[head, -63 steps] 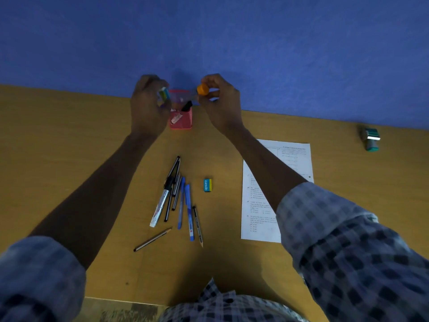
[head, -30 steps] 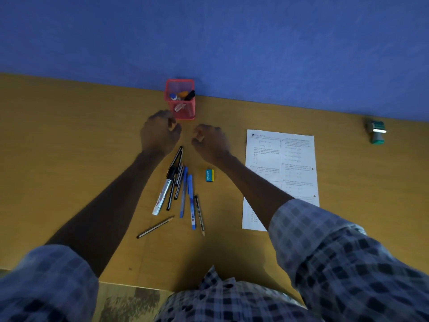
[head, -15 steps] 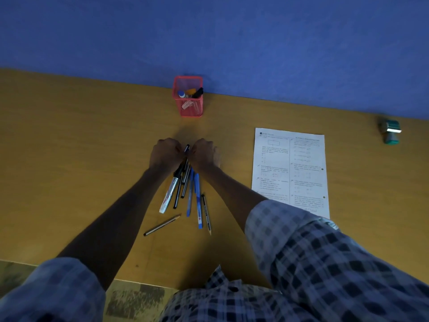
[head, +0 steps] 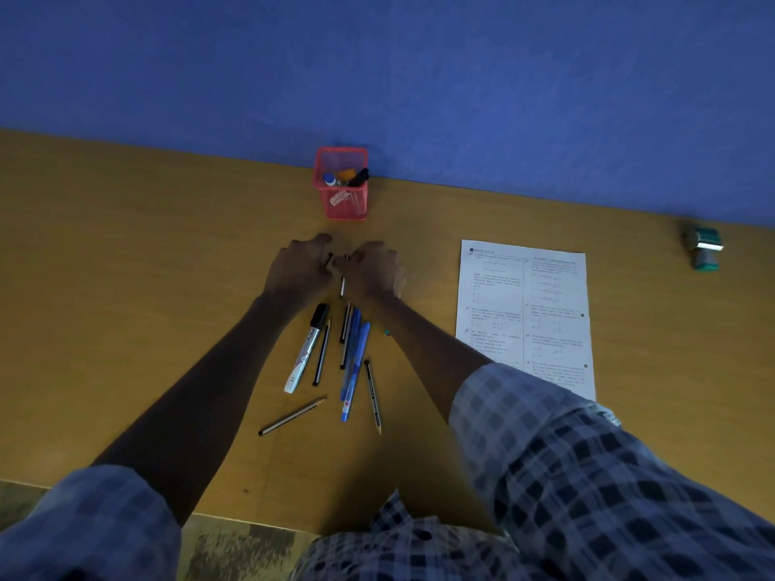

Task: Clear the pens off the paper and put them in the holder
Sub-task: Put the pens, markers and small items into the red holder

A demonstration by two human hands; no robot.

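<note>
Where pens lie — both hands, curled.

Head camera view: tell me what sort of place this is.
Probably a study or office desk against a blue wall: a red mesh pen holder, loose pens and pencils on the wooden desktop, and a printed worksheet.

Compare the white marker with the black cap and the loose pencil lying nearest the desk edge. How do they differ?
The marker is thick, with a white body and a black cap; the pencil is thin, dark and striped. The marker lies steeply, cap toward the holder, while the pencil lies at a shallower slant, apart from the pile. The marker sits just below the left hand; the pencil is farther from it. Both rest flat on the desk, off the paper.
</note>
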